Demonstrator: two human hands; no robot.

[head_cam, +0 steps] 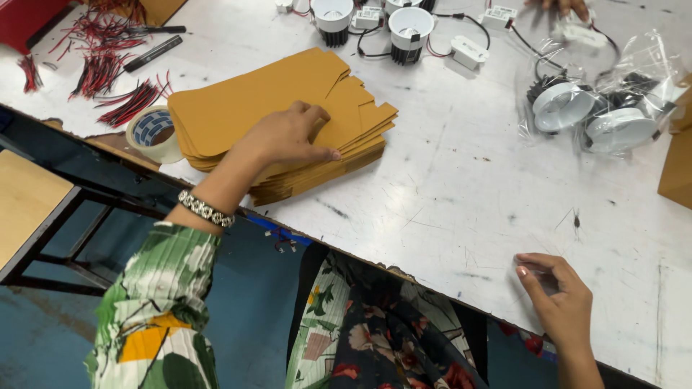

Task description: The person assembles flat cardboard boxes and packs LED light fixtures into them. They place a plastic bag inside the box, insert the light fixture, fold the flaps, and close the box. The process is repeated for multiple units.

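My left hand (288, 137) lies spread on the card stack (281, 119), right hand (559, 295) curled empty on the table (447, 187); I'd peel just the top sheet

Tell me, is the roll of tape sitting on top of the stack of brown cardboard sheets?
No, the tape roll lies on the table beside the cardboard stack, at its left edge.

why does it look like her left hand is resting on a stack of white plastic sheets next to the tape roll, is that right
Not quite: in the head view the left hand rests on a stack of flat brown cardboard blanks, not white plastic sheets. The stack does lie next to the tape roll on the table.
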